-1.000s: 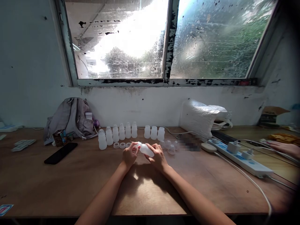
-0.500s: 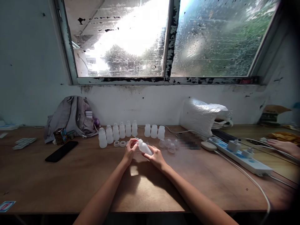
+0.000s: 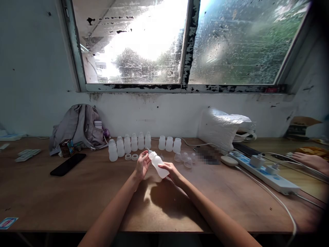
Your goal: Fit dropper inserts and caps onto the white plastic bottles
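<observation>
While bottle (image 3: 159,165) tilts, seemingly within right grip (image 3: 173,172)

The right hand (image 3: 171,172) grips a white bottle (image 3: 158,165), tilted, its nippled top toward the left hand (image 3: 142,165), whose fingers seem to touch it. Behind stand six capped bottles (image 3: 127,144) and three open bottles (image 3: 169,144); two rings (image 3: 131,157) lie nearer, clear domes (image 3: 187,161) to the right.
</observation>
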Demonstrator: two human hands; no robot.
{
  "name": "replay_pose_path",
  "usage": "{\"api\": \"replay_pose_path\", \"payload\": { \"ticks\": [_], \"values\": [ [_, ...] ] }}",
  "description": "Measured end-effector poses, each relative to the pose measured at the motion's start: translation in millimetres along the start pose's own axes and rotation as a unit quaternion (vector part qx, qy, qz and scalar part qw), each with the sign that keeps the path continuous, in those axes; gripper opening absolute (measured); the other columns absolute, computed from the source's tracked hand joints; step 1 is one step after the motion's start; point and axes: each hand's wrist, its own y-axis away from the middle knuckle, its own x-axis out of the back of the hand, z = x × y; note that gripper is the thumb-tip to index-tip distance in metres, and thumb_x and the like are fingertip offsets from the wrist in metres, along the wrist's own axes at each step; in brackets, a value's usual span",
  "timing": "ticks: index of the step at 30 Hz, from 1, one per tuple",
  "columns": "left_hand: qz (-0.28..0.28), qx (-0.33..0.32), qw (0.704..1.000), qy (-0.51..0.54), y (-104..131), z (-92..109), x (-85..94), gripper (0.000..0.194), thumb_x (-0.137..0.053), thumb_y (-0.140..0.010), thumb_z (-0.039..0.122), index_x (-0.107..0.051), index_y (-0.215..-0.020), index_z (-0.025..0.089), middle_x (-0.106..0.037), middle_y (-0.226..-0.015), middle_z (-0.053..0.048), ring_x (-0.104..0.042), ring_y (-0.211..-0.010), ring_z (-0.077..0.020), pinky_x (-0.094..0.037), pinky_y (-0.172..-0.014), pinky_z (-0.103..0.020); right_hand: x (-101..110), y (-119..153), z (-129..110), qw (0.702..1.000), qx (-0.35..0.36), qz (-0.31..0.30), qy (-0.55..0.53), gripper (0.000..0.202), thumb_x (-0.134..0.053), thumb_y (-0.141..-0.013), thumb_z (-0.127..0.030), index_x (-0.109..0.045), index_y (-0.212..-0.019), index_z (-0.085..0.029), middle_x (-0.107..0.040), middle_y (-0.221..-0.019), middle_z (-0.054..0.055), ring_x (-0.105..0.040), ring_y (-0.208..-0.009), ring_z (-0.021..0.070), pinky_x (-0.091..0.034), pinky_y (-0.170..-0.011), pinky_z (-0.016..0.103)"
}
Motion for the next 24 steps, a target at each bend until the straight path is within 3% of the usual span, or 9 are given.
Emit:
{"api": "replay_pose_path", "payload": {
  "ticks": [5, 10, 12, 15, 18, 21, 24],
  "values": [
    [0.029, -0.018, 0.998, -0.052, 0, -4, -0.5, 0.031, -0.064, -0.066, 0.030, -0.053, -0.091, 0.015, -0.060, -0.088, -0.005, -0.057, -0.077, -0.0136, -0.045, -0.068, -0.024, -1, -1, -3, 0.992, 0.054, 0.068, 0.086, 0.041, -0.059, -0.060, -0.042, -0.062, -0.094, -0.018, -0.062, -0.084, 0.003, -0.053, -0.076, 0.0194, -0.040, -0.067, 0.029],
    [-0.022, 0.042, 0.999, -0.027, 1, 2, 0.4, 0.033, -0.058, -0.069, 0.037, -0.055, -0.096, 0.018, -0.060, -0.095, -0.006, -0.057, -0.084, -0.0160, -0.046, -0.070, -0.026, 1, -1, 1, 0.993, 0.046, 0.049, 0.093, 0.039, -0.049, -0.069, -0.045, -0.062, -0.090, -0.014, -0.060, -0.075, 0.004, -0.054, -0.070, 0.0187, -0.042, -0.063, 0.029],
    [-0.026, 0.044, 0.997, -0.066, 2, 2, 0.3, 0.035, -0.055, -0.070, 0.044, -0.056, -0.092, 0.017, -0.059, -0.095, -0.007, -0.057, -0.083, -0.0162, -0.045, -0.066, -0.024, 1, 0, 4, 0.975, 0.084, 0.105, 0.179, 0.040, -0.053, -0.067, -0.042, -0.059, -0.099, -0.018, -0.059, -0.084, 0.006, -0.053, -0.077, 0.0204, -0.042, -0.068, 0.031],
    [0.002, 0.006, 0.991, -0.134, 4, -1, 0.6, 0.039, -0.061, -0.065, 0.045, -0.056, -0.090, 0.015, -0.060, -0.089, -0.007, -0.057, -0.078, -0.0148, -0.044, -0.064, -0.023, -1, 2, 9, 0.920, 0.138, 0.173, 0.323, 0.049, -0.057, -0.066, -0.035, -0.052, -0.113, -0.024, -0.055, -0.090, 0.008, -0.049, -0.085, 0.0233, -0.042, -0.072, 0.034],
    [0.035, -0.027, 0.988, -0.148, 4, -3, 0.2, 0.039, -0.066, -0.061, 0.040, -0.055, -0.088, 0.014, -0.060, -0.085, -0.007, -0.057, -0.076, -0.0142, -0.043, -0.064, -0.022, -1, 1, 11, 0.894, 0.187, 0.195, 0.358, 0.048, -0.056, -0.067, -0.028, -0.050, -0.115, -0.026, -0.053, -0.092, 0.008, -0.047, -0.088, 0.0234, -0.041, -0.077, 0.037],
    [0.025, -0.029, 0.994, -0.098, 4, -1, -0.9, 0.036, -0.069, -0.060, 0.033, -0.055, -0.087, 0.013, -0.059, -0.083, -0.006, -0.057, -0.076, -0.0135, -0.044, -0.068, -0.023, 1, -1, 12, 0.928, 0.195, 0.170, 0.268, 0.046, -0.057, -0.067, -0.029, -0.053, -0.112, -0.023, -0.054, -0.094, 0.008, -0.049, -0.088, 0.0222, -0.040, -0.079, 0.037],
    [-0.005, -0.005, 0.999, -0.047, 5, 3, -1.7, 0.036, -0.070, -0.060, 0.028, -0.054, -0.088, 0.013, -0.060, -0.085, -0.007, -0.057, -0.077, -0.0140, -0.045, -0.071, -0.026, 4, 0, 9, 0.990, 0.096, 0.043, 0.095, 0.040, -0.052, -0.070, -0.039, -0.058, -0.103, -0.017, -0.059, -0.082, 0.006, -0.055, -0.072, 0.0194, -0.044, -0.063, 0.031]
  ]
}}
